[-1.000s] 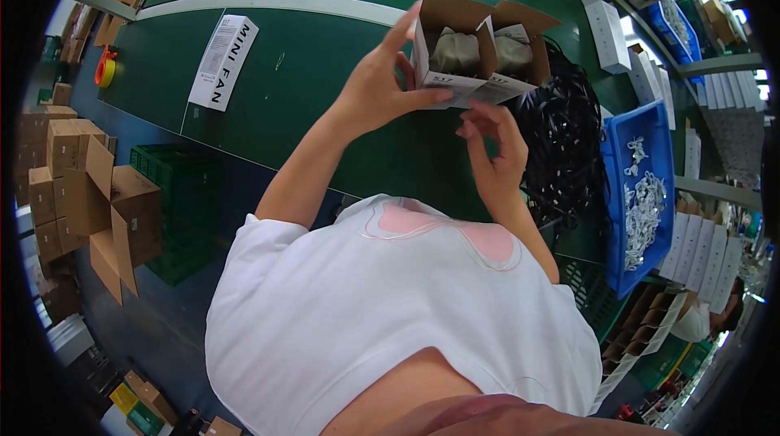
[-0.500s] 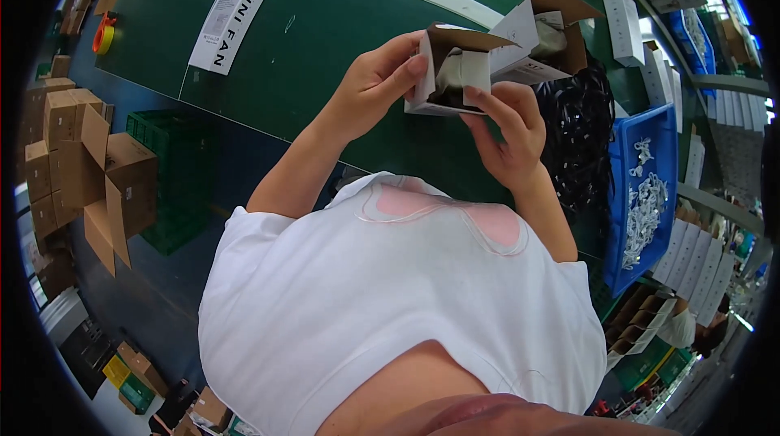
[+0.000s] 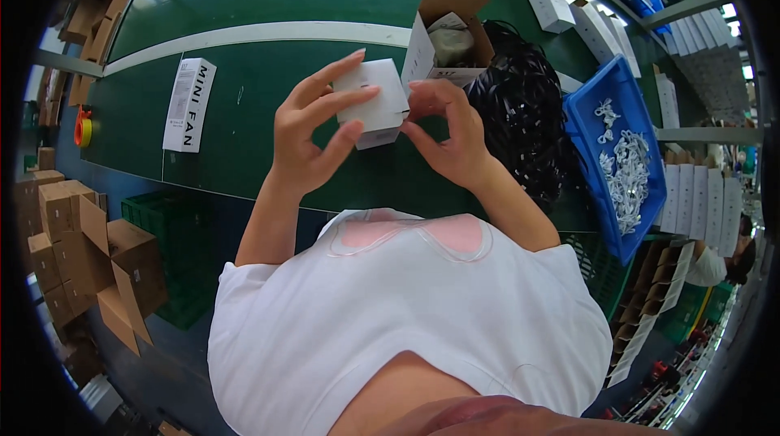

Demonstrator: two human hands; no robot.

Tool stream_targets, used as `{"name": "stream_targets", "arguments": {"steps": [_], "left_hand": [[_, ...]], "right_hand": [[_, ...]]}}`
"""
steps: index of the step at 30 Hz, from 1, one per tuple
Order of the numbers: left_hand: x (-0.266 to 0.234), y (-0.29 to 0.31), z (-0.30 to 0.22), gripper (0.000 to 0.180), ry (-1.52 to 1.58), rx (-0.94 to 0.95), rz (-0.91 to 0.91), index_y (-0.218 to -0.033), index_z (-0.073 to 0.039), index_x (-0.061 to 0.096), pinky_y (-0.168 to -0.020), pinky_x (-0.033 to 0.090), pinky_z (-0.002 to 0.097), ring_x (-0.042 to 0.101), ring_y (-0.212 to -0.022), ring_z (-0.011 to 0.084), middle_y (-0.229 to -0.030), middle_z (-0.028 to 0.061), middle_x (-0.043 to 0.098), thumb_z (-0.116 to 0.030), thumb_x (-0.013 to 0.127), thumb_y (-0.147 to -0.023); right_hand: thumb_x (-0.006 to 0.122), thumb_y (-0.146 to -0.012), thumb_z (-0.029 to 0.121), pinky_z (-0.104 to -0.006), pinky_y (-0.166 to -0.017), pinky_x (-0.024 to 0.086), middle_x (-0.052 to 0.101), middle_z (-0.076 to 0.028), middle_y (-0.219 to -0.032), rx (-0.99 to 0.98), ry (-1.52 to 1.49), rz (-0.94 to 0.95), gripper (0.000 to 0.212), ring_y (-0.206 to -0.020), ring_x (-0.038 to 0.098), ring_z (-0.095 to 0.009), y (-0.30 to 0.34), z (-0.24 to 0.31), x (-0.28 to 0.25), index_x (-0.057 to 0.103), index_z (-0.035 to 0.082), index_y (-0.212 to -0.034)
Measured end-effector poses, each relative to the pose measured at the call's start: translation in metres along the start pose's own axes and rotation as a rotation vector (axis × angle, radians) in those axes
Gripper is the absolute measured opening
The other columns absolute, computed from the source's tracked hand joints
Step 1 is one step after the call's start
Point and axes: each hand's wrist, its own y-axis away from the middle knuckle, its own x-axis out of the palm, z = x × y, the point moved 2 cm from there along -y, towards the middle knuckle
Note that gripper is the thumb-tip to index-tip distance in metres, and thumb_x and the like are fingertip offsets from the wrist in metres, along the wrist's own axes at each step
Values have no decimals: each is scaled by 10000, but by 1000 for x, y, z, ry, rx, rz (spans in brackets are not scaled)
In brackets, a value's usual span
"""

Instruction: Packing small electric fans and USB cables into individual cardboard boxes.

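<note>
A small white carton (image 3: pixel 379 82) stands in front of me over the green table, its top flap now folded over the opening. The fingers of my left hand (image 3: pixel 313 127) are spread around its left side and top, gripping it. At its right edge, the thumb and index finger of my right hand (image 3: pixel 455 131) press on the corner by the lid's edge. What lies inside the carton is hidden. Just behind my right hand sits another white carton (image 3: pixel 418 50), its flap up and a greyish wrapped item (image 3: pixel 452 46) inside.
To the right lie a heap of glossy black strips (image 3: pixel 520 111) and a blue tray (image 3: pixel 597 168) of white coiled cables (image 3: pixel 630 184). A closed white box (image 3: pixel 189 105) lies at left on the green table (image 3: pixel 244 135), near a yellow-and-red tape roll (image 3: pixel 84 127). Brown cartons (image 3: pixel 134 273) stand at far left.
The carton in my hands was open with its contents showing; its top is now folded over. My left hand has shifted onto the top. The whole view has turned somewhat.
</note>
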Motion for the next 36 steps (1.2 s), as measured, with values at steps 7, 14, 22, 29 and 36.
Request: {"name": "stream_targets", "arguments": {"steps": [7,14,22,29,36], "left_hand": [[22,0,-21,439,-551,-7,25,-1219,-136,713,-809,572,317,649,-1067,261,-1335,134,629,-17,735,-797],[28,6,-24,521,-587,-91,58,-1285,-157,680,-829,563,305,640,-1078,239,-1417,91,573,-104,813,-785],[50,22,-19,842,-833,104,-16,-1490,-143,431,-914,519,331,614,-1127,295,-1455,157,505,-169,849,-759],[32,49,39,984,-492,-238,-370,-1562,-93,226,-944,498,396,616,-1121,343,-1361,214,532,-88,799,-762],[-116,48,37,755,-1758,-503,-128,-1518,-124,382,-970,512,442,618,-1153,313,-1296,143,610,-289,740,-875]], "right_hand": [[702,-774,-119,-272,-716,527,590,-70,-959,-56,75,56,610,-767,579,-168,-1,2,-12,518,57,-1328],[707,-765,-125,-266,-662,513,597,-78,-986,-128,85,66,608,-727,572,-170,1,4,-14,544,67,-1319],[728,-767,-91,-275,-575,469,615,-76,-969,-325,255,20,536,-696,564,-174,16,-1,-15,601,85,-1256],[733,-778,-42,-290,-624,496,634,-75,-945,-382,210,24,461,-715,584,-199,12,4,-9,596,49,-1210],[709,-809,-47,-261,-740,480,587,-106,-1141,-122,242,-334,486,-860,577,-186,5,-24,-86,549,35,-1261]]}}
